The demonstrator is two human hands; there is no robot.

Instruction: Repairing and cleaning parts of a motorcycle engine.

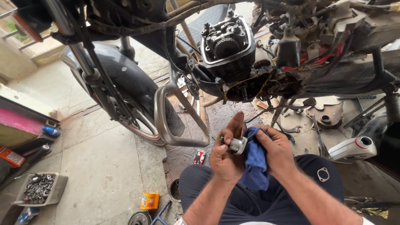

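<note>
Small metal engine part: centre of view, over lap, pinched in left hand, fingers curled shut round it. Looks rigid, compact, fairly weighty, likely oily and slippery; best gripped round body. Right hand closed on blue rag, soft, limp, pressed against part. Far: stripped motorcycle engine, crash guard. Left: front wheel, tray of bolts. Near: yellow can. Right: white cylinder on floor.

Both bare forearms reach forward from the lap and meet in front of the knees. The left hand is curled shut, thumb pointing up, while the right hand is cupped against it, fingers bent inward.
</note>
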